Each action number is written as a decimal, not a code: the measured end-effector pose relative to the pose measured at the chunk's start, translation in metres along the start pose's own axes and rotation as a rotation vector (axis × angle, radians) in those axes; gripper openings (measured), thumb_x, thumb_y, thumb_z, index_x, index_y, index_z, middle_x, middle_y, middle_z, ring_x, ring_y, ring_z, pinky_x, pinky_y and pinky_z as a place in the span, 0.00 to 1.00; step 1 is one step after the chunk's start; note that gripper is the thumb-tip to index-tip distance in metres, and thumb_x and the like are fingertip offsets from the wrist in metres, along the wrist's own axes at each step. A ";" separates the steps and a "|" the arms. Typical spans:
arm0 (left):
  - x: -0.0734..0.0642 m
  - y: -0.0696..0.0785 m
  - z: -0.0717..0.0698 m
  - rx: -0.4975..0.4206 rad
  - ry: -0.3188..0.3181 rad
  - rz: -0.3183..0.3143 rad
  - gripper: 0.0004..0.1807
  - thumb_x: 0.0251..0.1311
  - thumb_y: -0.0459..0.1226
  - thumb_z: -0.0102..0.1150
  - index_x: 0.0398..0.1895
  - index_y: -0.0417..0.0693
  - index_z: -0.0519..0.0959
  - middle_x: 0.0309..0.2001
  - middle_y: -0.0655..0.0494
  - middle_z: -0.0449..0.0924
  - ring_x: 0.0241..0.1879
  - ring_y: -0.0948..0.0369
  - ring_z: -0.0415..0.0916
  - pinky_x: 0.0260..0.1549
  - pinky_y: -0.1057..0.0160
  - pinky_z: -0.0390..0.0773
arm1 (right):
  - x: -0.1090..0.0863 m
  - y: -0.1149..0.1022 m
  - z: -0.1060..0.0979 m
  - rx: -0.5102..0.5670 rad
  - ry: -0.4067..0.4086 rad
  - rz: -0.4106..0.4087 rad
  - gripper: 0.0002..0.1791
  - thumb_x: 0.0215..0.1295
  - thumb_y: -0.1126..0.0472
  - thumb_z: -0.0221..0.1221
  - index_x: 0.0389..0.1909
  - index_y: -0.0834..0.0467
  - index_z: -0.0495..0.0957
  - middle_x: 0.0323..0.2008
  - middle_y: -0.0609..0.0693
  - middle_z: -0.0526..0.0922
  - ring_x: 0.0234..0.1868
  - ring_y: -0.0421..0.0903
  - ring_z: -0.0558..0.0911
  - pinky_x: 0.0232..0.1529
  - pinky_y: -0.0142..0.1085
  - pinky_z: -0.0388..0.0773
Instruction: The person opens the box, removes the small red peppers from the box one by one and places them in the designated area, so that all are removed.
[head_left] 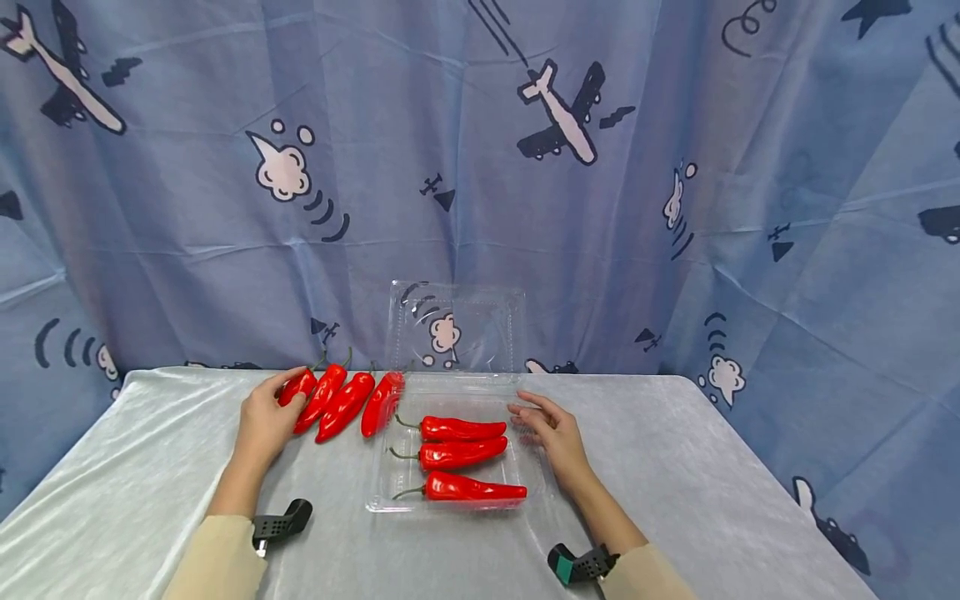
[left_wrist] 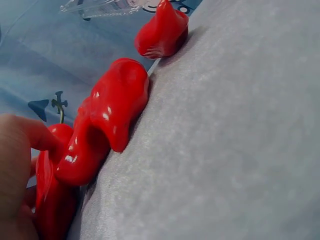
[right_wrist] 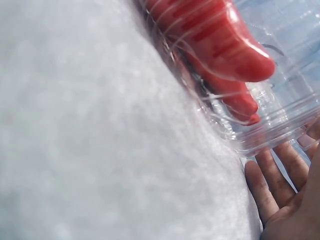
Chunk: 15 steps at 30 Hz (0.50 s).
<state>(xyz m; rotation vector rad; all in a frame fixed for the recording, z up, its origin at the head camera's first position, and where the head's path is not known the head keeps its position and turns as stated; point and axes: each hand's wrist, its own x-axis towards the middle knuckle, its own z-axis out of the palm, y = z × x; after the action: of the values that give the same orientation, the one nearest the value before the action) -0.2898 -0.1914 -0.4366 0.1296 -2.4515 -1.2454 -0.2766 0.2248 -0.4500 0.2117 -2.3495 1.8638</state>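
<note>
At the left end of a row of red chili peppers, my left hand (head_left: 267,417) has thumb and fingers around the leftmost chili pepper (head_left: 297,386). In the left wrist view the fingers partly cover this chili pepper (left_wrist: 52,200), which leans against its neighbour (left_wrist: 82,155). A clear plastic container (head_left: 378,492) stands in the middle with its lid (head_left: 480,333) raised at the back. Three chili peppers (head_left: 463,455) lie crosswise inside, stems to the left. My right hand (head_left: 555,437) is at the container's right wall, fingers loosely extended by the rim (right_wrist: 280,137); the hand holds nothing.
More chili peppers (head_left: 345,407) lie between my left hand and the container; the one nearest the container (head_left: 381,404) is partly behind its clear left wall. A pale cloth covers the table (head_left: 675,483). A blue patterned curtain (head_left: 450,167) hangs behind the table's back edge.
</note>
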 end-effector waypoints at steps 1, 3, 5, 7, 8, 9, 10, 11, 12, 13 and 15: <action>0.000 0.000 -0.001 -0.005 0.002 0.007 0.23 0.66 0.32 0.53 0.65 0.44 0.77 0.57 0.34 0.80 0.53 0.43 0.77 0.54 0.47 0.75 | 0.000 0.000 0.000 0.002 0.000 0.001 0.22 0.75 0.61 0.55 0.66 0.62 0.74 0.57 0.64 0.84 0.51 0.49 0.88 0.45 0.32 0.86; -0.001 0.000 -0.002 -0.012 0.003 0.011 0.22 0.66 0.31 0.53 0.64 0.43 0.78 0.57 0.34 0.80 0.55 0.42 0.77 0.55 0.47 0.75 | 0.000 0.000 0.001 0.005 -0.002 -0.001 0.22 0.75 0.61 0.55 0.67 0.62 0.74 0.57 0.64 0.84 0.51 0.48 0.88 0.45 0.31 0.86; -0.001 0.001 -0.004 -0.010 0.003 0.001 0.21 0.67 0.32 0.55 0.62 0.43 0.79 0.56 0.34 0.81 0.54 0.43 0.78 0.53 0.49 0.75 | 0.001 0.000 0.001 0.011 -0.003 -0.003 0.22 0.75 0.61 0.55 0.67 0.63 0.73 0.57 0.64 0.84 0.50 0.46 0.88 0.45 0.31 0.86; -0.001 0.002 -0.005 -0.008 0.000 -0.027 0.20 0.67 0.32 0.56 0.61 0.44 0.80 0.54 0.35 0.82 0.52 0.43 0.78 0.50 0.53 0.75 | 0.001 -0.001 0.001 0.015 -0.003 -0.003 0.22 0.75 0.61 0.55 0.66 0.63 0.74 0.57 0.64 0.84 0.50 0.44 0.88 0.44 0.31 0.86; 0.000 0.003 -0.006 -0.011 0.000 -0.046 0.19 0.67 0.33 0.57 0.61 0.44 0.81 0.54 0.35 0.83 0.52 0.43 0.79 0.49 0.54 0.75 | 0.001 -0.001 0.002 0.016 -0.003 -0.003 0.22 0.75 0.61 0.55 0.66 0.62 0.74 0.57 0.64 0.84 0.49 0.43 0.88 0.44 0.31 0.86; 0.000 0.003 -0.007 -0.015 0.000 -0.064 0.19 0.67 0.33 0.58 0.60 0.44 0.81 0.54 0.35 0.83 0.52 0.44 0.79 0.48 0.56 0.75 | 0.001 -0.001 0.002 0.017 -0.004 -0.005 0.22 0.75 0.61 0.55 0.66 0.62 0.74 0.57 0.64 0.84 0.49 0.42 0.88 0.45 0.32 0.86; 0.000 0.004 -0.007 -0.021 0.000 -0.085 0.18 0.67 0.34 0.58 0.59 0.44 0.82 0.55 0.36 0.83 0.52 0.44 0.79 0.47 0.56 0.75 | 0.001 0.000 0.001 0.016 -0.005 -0.005 0.22 0.75 0.61 0.55 0.66 0.62 0.74 0.57 0.64 0.84 0.49 0.42 0.88 0.45 0.32 0.86; 0.001 0.004 -0.007 -0.028 -0.004 -0.104 0.18 0.67 0.34 0.58 0.59 0.44 0.82 0.56 0.36 0.82 0.53 0.44 0.79 0.47 0.57 0.75 | 0.001 0.000 0.001 0.016 -0.005 -0.008 0.22 0.75 0.61 0.55 0.66 0.62 0.74 0.57 0.64 0.84 0.49 0.43 0.88 0.45 0.32 0.86; 0.001 0.004 -0.008 -0.034 -0.010 -0.119 0.18 0.67 0.34 0.59 0.59 0.44 0.82 0.58 0.37 0.82 0.53 0.44 0.79 0.48 0.57 0.75 | 0.001 0.000 0.001 0.016 -0.005 -0.011 0.22 0.75 0.61 0.55 0.66 0.62 0.74 0.57 0.64 0.84 0.49 0.44 0.88 0.45 0.33 0.86; 0.002 0.004 -0.008 -0.036 -0.022 -0.127 0.18 0.67 0.34 0.59 0.58 0.44 0.82 0.59 0.37 0.81 0.54 0.43 0.79 0.48 0.56 0.75 | 0.001 0.000 0.001 0.013 -0.006 -0.012 0.22 0.75 0.61 0.55 0.66 0.62 0.74 0.57 0.64 0.84 0.50 0.44 0.88 0.45 0.33 0.86; 0.004 0.005 -0.008 -0.024 -0.063 -0.127 0.18 0.67 0.34 0.57 0.59 0.43 0.81 0.62 0.38 0.79 0.54 0.43 0.78 0.48 0.56 0.75 | 0.001 0.000 0.000 0.013 -0.009 -0.014 0.22 0.75 0.61 0.54 0.66 0.62 0.74 0.57 0.65 0.84 0.50 0.46 0.88 0.45 0.33 0.86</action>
<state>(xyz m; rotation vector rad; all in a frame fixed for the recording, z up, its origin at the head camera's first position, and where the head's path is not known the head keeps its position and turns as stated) -0.2895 -0.1955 -0.4272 0.2473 -2.5156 -1.3504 -0.2774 0.2248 -0.4499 0.2382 -2.3364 1.8758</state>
